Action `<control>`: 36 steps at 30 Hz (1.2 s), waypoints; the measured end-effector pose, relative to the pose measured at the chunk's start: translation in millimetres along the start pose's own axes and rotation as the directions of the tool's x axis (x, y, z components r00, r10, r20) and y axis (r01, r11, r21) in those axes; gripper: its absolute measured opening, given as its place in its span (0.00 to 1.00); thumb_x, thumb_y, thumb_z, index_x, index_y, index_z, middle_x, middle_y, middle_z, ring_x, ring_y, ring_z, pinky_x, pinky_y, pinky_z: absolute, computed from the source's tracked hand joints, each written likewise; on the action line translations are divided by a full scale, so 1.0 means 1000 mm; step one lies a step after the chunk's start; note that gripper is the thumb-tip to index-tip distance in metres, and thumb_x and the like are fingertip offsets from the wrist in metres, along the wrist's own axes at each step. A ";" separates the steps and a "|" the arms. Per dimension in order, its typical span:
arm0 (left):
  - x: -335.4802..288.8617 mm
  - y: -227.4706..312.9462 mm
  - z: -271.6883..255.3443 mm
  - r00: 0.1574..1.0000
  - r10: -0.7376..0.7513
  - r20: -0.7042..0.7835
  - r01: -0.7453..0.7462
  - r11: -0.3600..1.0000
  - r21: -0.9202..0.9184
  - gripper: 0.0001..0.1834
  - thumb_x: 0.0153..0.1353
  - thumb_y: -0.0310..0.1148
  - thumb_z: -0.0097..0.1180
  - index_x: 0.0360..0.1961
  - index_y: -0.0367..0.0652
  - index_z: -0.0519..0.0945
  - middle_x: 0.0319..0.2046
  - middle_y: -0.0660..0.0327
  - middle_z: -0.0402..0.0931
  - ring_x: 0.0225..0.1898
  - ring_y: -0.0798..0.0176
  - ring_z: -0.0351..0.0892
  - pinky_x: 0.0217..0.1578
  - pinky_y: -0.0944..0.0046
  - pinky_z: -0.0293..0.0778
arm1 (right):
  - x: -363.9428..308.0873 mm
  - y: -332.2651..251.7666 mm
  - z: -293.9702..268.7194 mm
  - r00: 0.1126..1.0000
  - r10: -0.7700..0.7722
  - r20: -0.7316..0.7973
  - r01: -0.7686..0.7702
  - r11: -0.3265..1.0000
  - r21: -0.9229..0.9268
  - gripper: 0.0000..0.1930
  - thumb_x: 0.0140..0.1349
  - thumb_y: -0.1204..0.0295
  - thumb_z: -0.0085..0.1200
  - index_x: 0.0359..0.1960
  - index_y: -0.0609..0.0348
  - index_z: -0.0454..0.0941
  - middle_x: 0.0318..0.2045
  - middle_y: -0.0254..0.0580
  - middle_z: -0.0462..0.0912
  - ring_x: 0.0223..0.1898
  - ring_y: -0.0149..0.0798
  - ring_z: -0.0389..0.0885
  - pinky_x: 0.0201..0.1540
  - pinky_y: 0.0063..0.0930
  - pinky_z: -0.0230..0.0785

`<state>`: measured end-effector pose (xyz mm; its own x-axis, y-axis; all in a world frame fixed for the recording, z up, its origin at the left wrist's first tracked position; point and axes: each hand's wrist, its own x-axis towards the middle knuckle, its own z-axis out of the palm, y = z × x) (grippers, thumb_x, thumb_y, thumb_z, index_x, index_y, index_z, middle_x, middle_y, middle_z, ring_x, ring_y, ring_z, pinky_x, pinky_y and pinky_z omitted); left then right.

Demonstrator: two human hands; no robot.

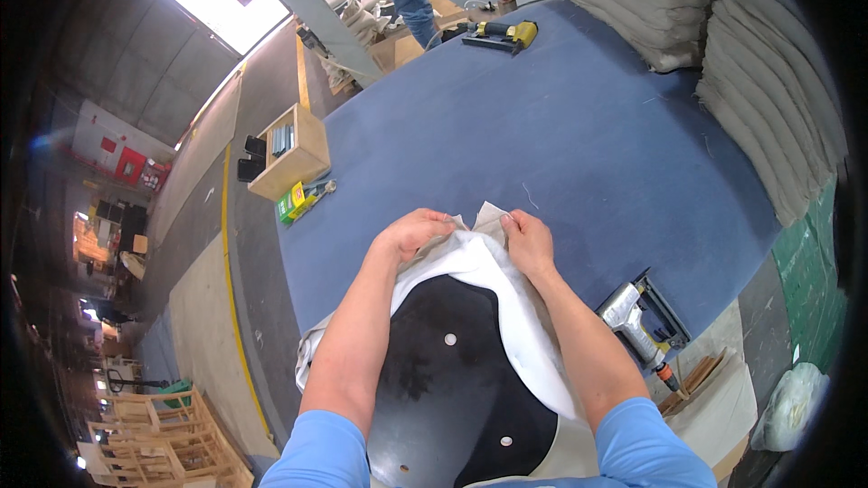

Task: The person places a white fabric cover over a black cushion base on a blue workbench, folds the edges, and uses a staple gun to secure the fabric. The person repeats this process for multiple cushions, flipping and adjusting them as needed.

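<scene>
Black panel (pixel 434 370), bordered by white padding (pixel 517 334), at the table (pixel 597 117) edge nearest; beyond, left hand (pixel 416 233) and right hand (pixel 531 244), fingers clamped on beige fabric (pixel 489 219), apparently adjusting its edge; next move likely needs even tension.

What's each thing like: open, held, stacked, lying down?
Beige fabric: held
Left hand: pinching fabric
Right hand: pinching fabric
White padding: partly uncovered
Black panel: face uncovered
Yellow staple gun: lying down
Silver staple gun: lying down
Wooden box: open, strips inside
Grey fabric pieces: stacked
</scene>
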<state>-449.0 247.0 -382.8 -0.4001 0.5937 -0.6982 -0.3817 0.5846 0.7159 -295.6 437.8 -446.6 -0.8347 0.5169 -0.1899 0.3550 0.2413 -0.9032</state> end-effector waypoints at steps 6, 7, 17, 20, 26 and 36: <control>0.015 0.010 0.024 0.951 0.072 -0.301 0.020 0.956 0.293 0.11 0.71 0.33 0.57 0.42 0.38 0.88 0.33 0.63 0.84 0.34 0.66 0.78 0.37 0.58 0.74 | -0.001 -0.003 -0.005 0.998 -0.002 -0.057 0.000 1.000 -0.027 0.15 0.74 0.60 0.52 0.40 0.57 0.83 0.31 0.50 0.86 0.38 0.57 0.85 0.44 0.51 0.73; 0.019 0.012 0.030 0.941 0.083 -0.329 0.025 0.950 0.310 0.11 0.71 0.33 0.57 0.41 0.38 0.88 0.32 0.64 0.83 0.33 0.67 0.77 0.36 0.59 0.73 | -0.002 -0.004 -0.008 0.998 0.023 -0.051 -0.024 0.999 -0.021 0.13 0.73 0.62 0.52 0.40 0.58 0.83 0.32 0.49 0.86 0.39 0.57 0.85 0.44 0.51 0.73; 0.037 -0.006 0.029 0.911 0.099 -0.399 -0.002 0.972 0.236 0.10 0.71 0.31 0.56 0.34 0.41 0.86 0.25 0.68 0.78 0.26 0.69 0.71 0.28 0.57 0.66 | -0.012 -0.037 0.004 0.828 -0.551 0.102 0.558 0.826 -0.073 0.07 0.68 0.73 0.56 0.40 0.60 0.85 0.38 0.49 0.86 0.40 0.56 0.81 0.48 0.49 0.73; 0.044 -0.008 0.028 0.894 0.099 -0.438 0.009 0.971 0.238 0.10 0.70 0.32 0.58 0.32 0.41 0.86 0.25 0.67 0.78 0.26 0.68 0.71 0.28 0.57 0.66 | -0.032 -0.024 0.013 0.795 -0.596 0.111 0.606 0.785 -0.126 0.09 0.70 0.70 0.55 0.39 0.60 0.86 0.38 0.48 0.87 0.41 0.54 0.81 0.50 0.47 0.72; 0.056 -0.013 0.021 0.879 0.052 -0.474 0.083 0.962 0.259 0.10 0.67 0.34 0.61 0.32 0.40 0.86 0.26 0.64 0.79 0.27 0.65 0.73 0.30 0.55 0.68 | -0.051 -0.027 0.018 0.788 -0.615 -0.016 0.613 0.787 -0.061 0.08 0.69 0.72 0.57 0.40 0.62 0.86 0.39 0.45 0.88 0.42 0.52 0.81 0.48 0.43 0.74; 0.046 -0.018 0.032 0.853 0.162 -0.496 -0.038 0.967 0.252 0.11 0.69 0.35 0.60 0.37 0.39 0.87 0.28 0.63 0.81 0.30 0.66 0.76 0.32 0.55 0.71 | 0.021 -0.030 0.000 0.964 -0.118 0.240 0.132 0.990 -0.043 0.09 0.67 0.70 0.58 0.37 0.62 0.87 0.33 0.47 0.90 0.36 0.44 0.89 0.42 0.39 0.78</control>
<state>-434.1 281.5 -428.3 -0.8164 0.3274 -0.4757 -0.1442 0.6821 0.7169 -323.5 441.6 -423.9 -0.9473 0.2723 -0.1685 0.2590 0.3423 -0.9032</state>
